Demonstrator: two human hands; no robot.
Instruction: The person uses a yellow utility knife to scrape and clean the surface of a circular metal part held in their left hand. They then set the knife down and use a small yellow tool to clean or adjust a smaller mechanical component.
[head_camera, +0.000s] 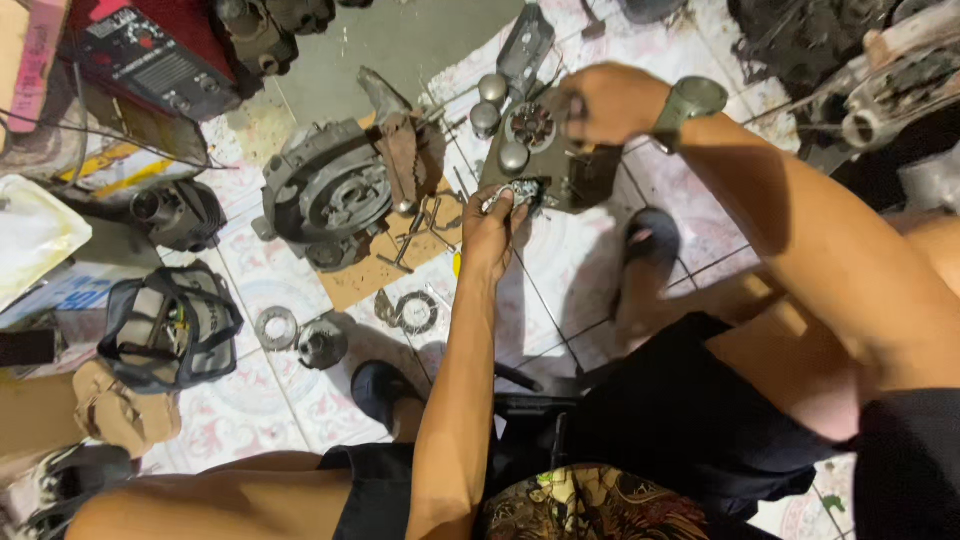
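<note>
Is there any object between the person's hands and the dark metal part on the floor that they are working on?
Nothing visible does. The left hand already touches the near edge of the dark metal part, pinching a small shiny piece there. The right hand rests directly on its far side.

Both hands (495, 225) (610, 100) extended, fingers curled

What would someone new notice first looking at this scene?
Both hands meet on a grey metal engine part on the tiled floor at top centre: the left hand pinches a small shiny piece at its near edge, while the right hand, with a wristwatch, grips its top. Left of it a round engine casing sits on cardboard, with loose rings nearer the person.
</note>
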